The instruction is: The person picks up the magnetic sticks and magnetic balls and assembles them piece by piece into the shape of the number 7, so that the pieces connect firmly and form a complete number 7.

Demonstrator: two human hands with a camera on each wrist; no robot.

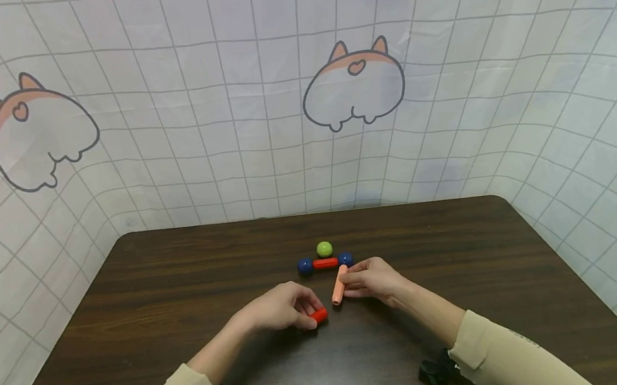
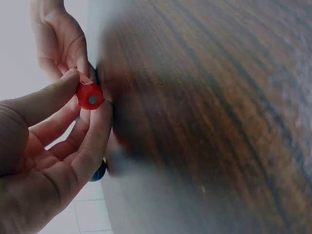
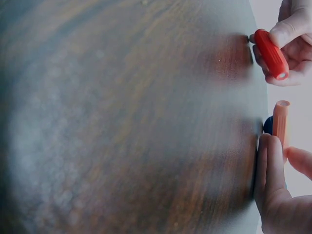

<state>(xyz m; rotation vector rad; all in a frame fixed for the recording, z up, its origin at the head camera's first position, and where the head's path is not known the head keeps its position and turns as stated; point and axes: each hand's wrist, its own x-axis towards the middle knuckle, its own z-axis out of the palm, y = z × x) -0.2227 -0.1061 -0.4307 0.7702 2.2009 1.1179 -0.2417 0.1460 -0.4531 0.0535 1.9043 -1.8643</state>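
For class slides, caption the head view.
Left fingers pinch a red rod, right fingers a peach rod, near blue balls.

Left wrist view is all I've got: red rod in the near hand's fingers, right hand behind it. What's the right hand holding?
Observer: The right hand pinches a peach rod.
Operator: Copy. What's laid out beyond the hands?
Observer: In the head view, a second red rod lies between two blue balls.
Operator: Anything past that row?
Observer: Yes, a green ball, just on the far side of that rod.
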